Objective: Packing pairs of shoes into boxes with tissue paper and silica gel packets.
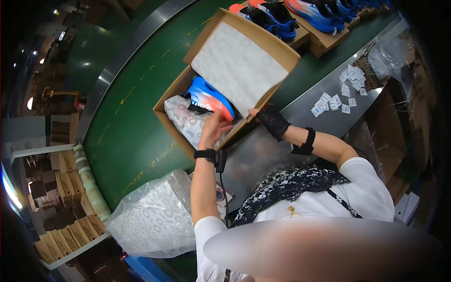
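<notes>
A brown cardboard shoe box [174, 135] sits with its lid [287, 52] raised, and white printed tissue paper [237, 63] lines it. Inside rests a running shoe [205, 96] in blue, white and orange, above more tissue. My left hand [217, 128] reaches into the box, its fingers closed at the orange end of the shoe; part of the grip is hidden. My right hand [272, 121], in a black fingerless glove, pinches the box's near right edge beside the lid and tissue.
The box stands on a green conveyor belt [127, 136] with a metal edge [300, 110]. Small white packets [329, 104] lie on that edge. More shoes [319, 16] stand on boxes at the far right. Near left is a plastic bag of tissue sheets [150, 214]; shelved boxes [70, 188] stand beyond.
</notes>
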The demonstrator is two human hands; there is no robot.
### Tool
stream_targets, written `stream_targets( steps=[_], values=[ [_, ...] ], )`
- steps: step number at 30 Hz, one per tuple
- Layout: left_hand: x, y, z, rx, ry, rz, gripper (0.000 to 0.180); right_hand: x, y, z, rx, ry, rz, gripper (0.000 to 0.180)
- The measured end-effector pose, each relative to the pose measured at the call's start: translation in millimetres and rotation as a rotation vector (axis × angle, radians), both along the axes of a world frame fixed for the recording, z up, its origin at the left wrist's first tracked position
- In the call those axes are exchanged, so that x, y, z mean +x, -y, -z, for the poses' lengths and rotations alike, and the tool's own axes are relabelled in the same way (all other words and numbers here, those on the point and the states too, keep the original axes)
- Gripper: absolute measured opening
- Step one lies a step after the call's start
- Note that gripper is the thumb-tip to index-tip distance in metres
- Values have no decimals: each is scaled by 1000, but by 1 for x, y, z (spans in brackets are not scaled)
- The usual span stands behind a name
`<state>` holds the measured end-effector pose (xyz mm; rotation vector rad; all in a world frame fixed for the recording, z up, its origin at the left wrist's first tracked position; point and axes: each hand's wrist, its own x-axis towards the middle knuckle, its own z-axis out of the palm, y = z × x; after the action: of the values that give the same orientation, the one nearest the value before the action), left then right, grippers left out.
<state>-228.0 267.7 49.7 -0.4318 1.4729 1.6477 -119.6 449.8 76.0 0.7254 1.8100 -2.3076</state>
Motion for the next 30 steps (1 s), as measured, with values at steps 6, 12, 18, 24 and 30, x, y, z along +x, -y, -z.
stream_targets(
  steps=[6, 12, 18, 24, 30],
  values=[
    [31, 73, -32, -191, -624, -649, 48, -25, -1, 15, 1263, -579, -90, 55],
    [43, 93, 36, -440, -540, -480, 57, -30, 8, 52, 1670, -775, -435, 50],
    [39, 91, 9, -202, -310, -487, 61, -32, 0, 33, 1646, -748, -540, 41],
    [53, 80, -15, 290, -335, -580, 54, -7, 4, -42, 1715, -799, -537, 43],
    [105, 74, -9, 344, -329, -400, 47, 72, -22, -34, 1749, -745, -653, 38]
  ],
)
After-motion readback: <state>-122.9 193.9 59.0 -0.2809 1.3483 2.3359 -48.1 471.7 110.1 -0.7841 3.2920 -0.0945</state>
